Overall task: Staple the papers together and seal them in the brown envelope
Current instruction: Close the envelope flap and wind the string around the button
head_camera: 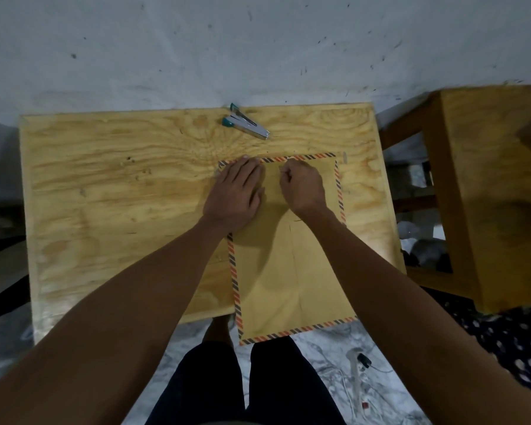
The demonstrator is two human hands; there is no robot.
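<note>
A brown envelope [292, 271] with an orange-and-dark striped border lies flat on the plywood table [120, 194], its near end hanging over the front edge. My left hand [235, 191] rests flat, palm down, on the envelope's far left part, fingers together at the top edge. My right hand [301, 185] is curled into a loose fist on the envelope's far end, fingertips pressed near the top border; whether it pinches anything is hidden. No loose papers show. A silver stapler [247, 125] with teal ends lies at the table's far edge, beyond both hands.
A white wall [258, 41] rises right behind the table. A wooden stool or shelf [488, 179] stands to the right. A small pale strip [345, 157] lies by the envelope's far right corner. Cables and a power strip [362, 372] lie on the marbled floor.
</note>
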